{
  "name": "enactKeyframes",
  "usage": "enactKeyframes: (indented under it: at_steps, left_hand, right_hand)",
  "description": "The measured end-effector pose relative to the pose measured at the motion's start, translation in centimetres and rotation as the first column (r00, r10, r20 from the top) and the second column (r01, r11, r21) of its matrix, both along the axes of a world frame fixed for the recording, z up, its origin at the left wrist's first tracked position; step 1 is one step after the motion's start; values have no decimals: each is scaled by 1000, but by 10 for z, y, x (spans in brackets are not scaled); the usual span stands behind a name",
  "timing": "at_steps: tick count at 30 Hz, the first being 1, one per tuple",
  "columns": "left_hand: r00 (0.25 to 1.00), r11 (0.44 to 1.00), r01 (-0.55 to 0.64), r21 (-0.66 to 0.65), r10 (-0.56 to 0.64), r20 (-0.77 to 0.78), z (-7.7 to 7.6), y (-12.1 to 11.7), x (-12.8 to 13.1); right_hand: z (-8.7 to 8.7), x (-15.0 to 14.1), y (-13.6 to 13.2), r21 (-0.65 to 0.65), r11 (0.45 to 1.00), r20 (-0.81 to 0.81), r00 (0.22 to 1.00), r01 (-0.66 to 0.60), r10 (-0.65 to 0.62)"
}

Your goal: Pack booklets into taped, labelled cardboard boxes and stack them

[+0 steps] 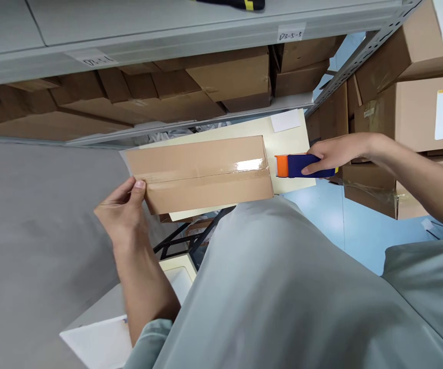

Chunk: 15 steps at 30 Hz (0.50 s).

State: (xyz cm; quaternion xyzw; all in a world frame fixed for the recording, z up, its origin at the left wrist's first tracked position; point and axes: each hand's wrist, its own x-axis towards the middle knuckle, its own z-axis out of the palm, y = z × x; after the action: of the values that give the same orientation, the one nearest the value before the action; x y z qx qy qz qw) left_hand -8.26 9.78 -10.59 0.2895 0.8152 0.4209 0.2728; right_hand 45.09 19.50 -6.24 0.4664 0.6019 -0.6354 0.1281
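A long brown cardboard box lies on a pale cream tabletop, with clear tape running along its middle seam. My left hand grips the box's left end, thumb on top. My right hand is closed around a blue and orange tape dispenser, which sits just past the box's right end, its orange head almost touching the box.
Grey metal shelving with labels holds several cardboard boxes behind the table. More boxes with white labels are stacked at the right. A white sheet lies on the table. The floor is light blue.
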Motion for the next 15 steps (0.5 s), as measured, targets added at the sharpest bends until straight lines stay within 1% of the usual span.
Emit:
enactKeyframes:
  at_steps: [2,3,4,7,10,12,14,15]
  left_hand:
    - [1000,1000,-2,13,2,-1,0,0,0]
    - [1000,1000,-2,13,2,-3,1,0,1]
    - [1000,1000,-1,6,1,-7,2,1,1]
    - [1000,999,14,-44,-15,-22,6,2,4]
    - [999,996,30,-90,-33,-30,10,2,3]
    - [995,990,88,-110,-93,-40,11,2,-1]
    - [980,978,167,-125,-179,-91,12,3,-5]
    - [964,972,204,-120,-220,-148,14,5,-6]
  right_hand:
    - [8,-17,-10,5,991,35,990,-137,137]
    - [11,-25,-15,28,982,68,980,-187,185]
    - [14,-33,-20,70,975,112,973,-212,203]
    - [20,-53,-36,191,942,326,923,-275,204]
    - [22,-66,-49,234,899,545,815,-371,195]
    - [25,-69,-55,248,886,615,770,-392,169]
    - [34,-69,-59,280,894,633,768,-349,102]
    - [40,-67,-59,301,901,631,773,-314,59]
